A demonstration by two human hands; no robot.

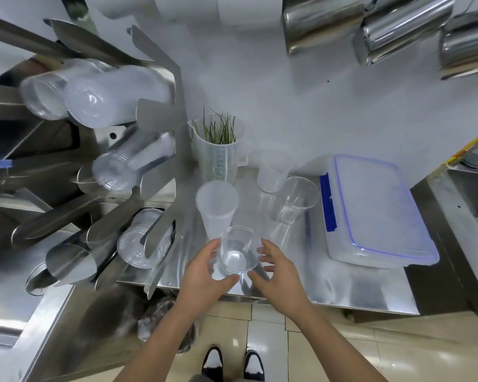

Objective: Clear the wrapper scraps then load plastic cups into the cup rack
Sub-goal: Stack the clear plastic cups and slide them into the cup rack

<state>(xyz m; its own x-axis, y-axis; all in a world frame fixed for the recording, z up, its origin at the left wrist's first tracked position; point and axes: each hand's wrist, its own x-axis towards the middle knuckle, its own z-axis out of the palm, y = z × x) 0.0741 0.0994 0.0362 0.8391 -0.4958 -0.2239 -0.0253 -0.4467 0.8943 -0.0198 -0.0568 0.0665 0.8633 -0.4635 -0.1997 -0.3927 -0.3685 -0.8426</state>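
A clear plastic cup [236, 250] stands upright near the front edge of the steel counter [329, 288]. My left hand [204, 274] curls around its left side and my right hand [276, 271] around its right side, fingers apart; whether they touch the cup is unclear. Just behind it stands a frosted tall cup [217, 208], and another clear cup [295, 199] sits further right. The steel cup rack [171, 106] rises on the left, with stacks of clear cups [105, 95] lying in its slots.
A measuring jug with green stalks [218, 150] and a small frosted beaker [273, 172] stand at the back. A lidded plastic box with blue trim [370, 210] fills the counter's right side. Steel jugs [398, 26] hang above. A crumpled bag [160, 321] lies below the counter edge.
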